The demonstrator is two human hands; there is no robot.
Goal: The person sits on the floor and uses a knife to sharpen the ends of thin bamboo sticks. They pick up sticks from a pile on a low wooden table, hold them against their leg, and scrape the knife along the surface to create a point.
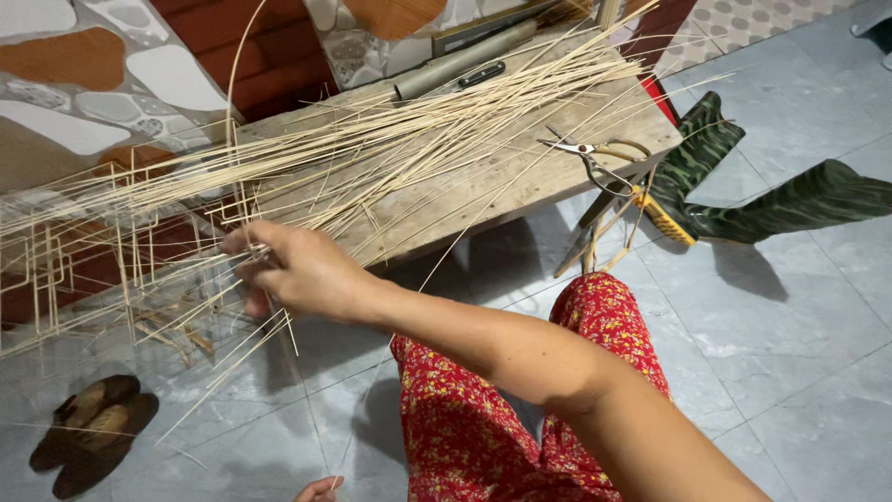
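Right hand pinches thin strips off the bench's left edge; left hand barely shows, grip unclear. Strips may snap or slide floorward if tugged.

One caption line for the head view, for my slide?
Right hand pinches thin pale bamboo strips beside a wooden bench.

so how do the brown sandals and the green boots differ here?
Place: the brown sandals sit lower left near the bamboo strips; the green boots lie at right beside the wooden bench.
Pose: the sandals rest flat, soles down; the boots lie tipped on their sides.
Shape: the sandals are low and open; the boots are tall and closed.
Shared: both are pairs on the grey tiled floor, away from the right hand.
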